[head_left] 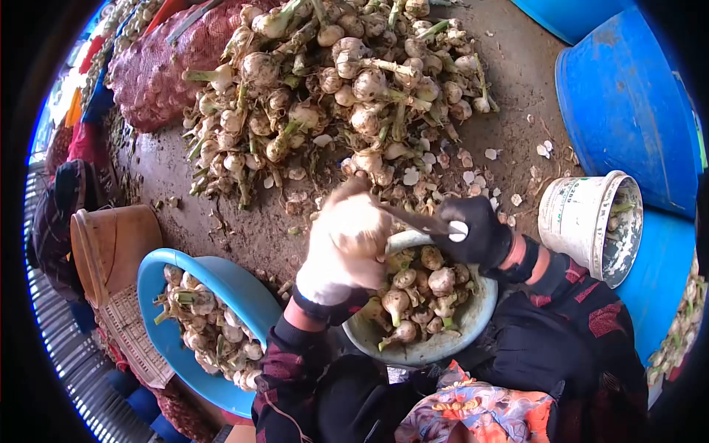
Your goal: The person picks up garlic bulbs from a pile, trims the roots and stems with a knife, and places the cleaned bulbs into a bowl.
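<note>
My left hand (347,240), in a pale glove blurred by motion, is closed round a garlic bulb (356,235) beside the rim of a bowl. In a black glove, my right hand (473,230) grips a knife (413,220), its blade pointing left to the bulb. Below both hands stands the bowl (480,314), holding several garlic bulbs (396,301). Ahead on the ground lies a large heap of garlic (369,85) with stalks, and cut root discs (411,176) are scattered at its near edge.
A blue basin (255,295) of garlic stands at the left, near a brown bucket (122,244). At the right are a white bucket (580,218) lying tilted and large blue tubs (628,111). A red mesh sack (159,77) lies at the back left.
</note>
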Available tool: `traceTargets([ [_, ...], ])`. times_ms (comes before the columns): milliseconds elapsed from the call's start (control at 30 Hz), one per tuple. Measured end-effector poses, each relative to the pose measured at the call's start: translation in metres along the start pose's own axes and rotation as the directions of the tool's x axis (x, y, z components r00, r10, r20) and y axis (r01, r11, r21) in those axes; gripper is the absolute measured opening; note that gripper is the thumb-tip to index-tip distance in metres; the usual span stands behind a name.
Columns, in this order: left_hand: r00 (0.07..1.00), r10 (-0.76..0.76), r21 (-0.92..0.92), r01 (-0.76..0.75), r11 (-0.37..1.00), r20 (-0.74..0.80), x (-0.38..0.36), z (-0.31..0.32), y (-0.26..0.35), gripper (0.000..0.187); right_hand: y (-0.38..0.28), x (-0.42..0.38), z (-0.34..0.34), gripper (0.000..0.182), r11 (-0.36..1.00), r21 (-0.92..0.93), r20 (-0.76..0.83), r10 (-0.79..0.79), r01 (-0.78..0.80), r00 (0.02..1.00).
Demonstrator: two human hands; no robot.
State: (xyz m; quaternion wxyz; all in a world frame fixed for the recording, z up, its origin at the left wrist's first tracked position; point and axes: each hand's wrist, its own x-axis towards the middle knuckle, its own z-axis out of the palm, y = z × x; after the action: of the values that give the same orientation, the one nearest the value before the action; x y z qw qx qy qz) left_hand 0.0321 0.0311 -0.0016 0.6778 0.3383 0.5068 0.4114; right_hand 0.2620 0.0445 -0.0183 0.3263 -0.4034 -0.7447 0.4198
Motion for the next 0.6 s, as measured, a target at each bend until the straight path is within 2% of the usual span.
traceTargets([
  [33, 1.000, -0.021, -0.156, 0.019, 0.988, -0.013, 0.007, 0.004, 0.011, 0.064, -0.012, -0.003, 0.002, 0.008, 0.995, 0.079, 0.083, 0.062, -0.068, 0.995],
  [67, 0.984, 0.176, -0.539, -0.146, 0.830, 0.004, 0.016, -0.003, -0.006, 0.067, -0.022, -0.006, 0.006, 0.011, 0.979, 0.152, 0.168, 0.114, -0.140, 0.979],
  [133, 0.966, 0.223, -0.645, -0.087, 0.759, 0.132, 0.019, 0.001, 0.004, 0.065, -0.033, -0.010, 0.019, 0.015, 0.923, 0.289, 0.288, 0.169, -0.254, 0.943],
  [167, 0.965, 0.224, -0.646, -0.087, 0.758, 0.133, 0.017, 0.002, 0.003, 0.065, -0.030, -0.012, 0.027, 0.018, 0.936, 0.268, 0.259, 0.159, -0.229, 0.953],
  [200, 0.993, 0.097, -0.731, -0.012, 0.682, 0.074, 0.014, 0.001, 0.001, 0.060, -0.026, -0.012, 0.029, 0.018, 0.936, 0.266, 0.257, 0.161, -0.229, 0.953],
  [267, 0.983, -0.184, -0.874, 0.092, 0.478, 0.003, 0.008, -0.002, -0.003, 0.051, -0.015, -0.010, 0.031, 0.018, 0.913, 0.249, 0.182, 0.285, -0.325, 0.941],
  [300, 0.979, -0.065, -0.920, 0.202, 0.337, 0.191, 0.011, -0.007, 0.001, 0.057, -0.009, -0.009, 0.033, 0.019, 0.905, 0.329, 0.073, 0.263, -0.272, 0.962],
  [333, 0.988, -0.118, -0.852, 0.148, 0.502, 0.102, 0.002, -0.002, 0.002, 0.057, -0.001, -0.006, 0.027, 0.018, 0.937, 0.229, 0.054, 0.260, -0.265, 0.964],
  [400, 0.992, -0.106, -0.861, 0.110, 0.497, 0.066, 0.000, 0.013, 0.006, 0.051, 0.001, 0.001, 0.016, 0.017, 0.869, 0.243, 0.051, 0.432, -0.431, 0.900],
  [433, 0.961, -0.260, -0.848, 0.061, 0.526, -0.092, 0.001, 0.013, 0.000, 0.047, -0.001, 0.004, 0.008, 0.015, 0.811, 0.284, 0.094, 0.508, -0.512, 0.856],
  [467, 0.987, -0.148, -0.714, 0.056, 0.698, -0.067, -0.005, 0.013, -0.006, 0.038, 0.005, 0.005, 0.006, 0.015, 0.810, 0.283, 0.093, 0.509, -0.513, 0.855],
  [533, 0.976, -0.207, -0.593, 0.126, 0.795, -0.071, -0.014, 0.016, -0.013, 0.031, 0.017, 0.004, 0.004, 0.015, 0.878, 0.191, 0.057, 0.436, -0.438, 0.898],
  [600, 0.988, -0.151, -0.571, 0.112, 0.813, -0.021, -0.008, 0.009, -0.027, 0.034, 0.010, 0.005, 0.003, 0.016, 0.860, 0.202, 0.057, 0.468, -0.469, 0.882],
])
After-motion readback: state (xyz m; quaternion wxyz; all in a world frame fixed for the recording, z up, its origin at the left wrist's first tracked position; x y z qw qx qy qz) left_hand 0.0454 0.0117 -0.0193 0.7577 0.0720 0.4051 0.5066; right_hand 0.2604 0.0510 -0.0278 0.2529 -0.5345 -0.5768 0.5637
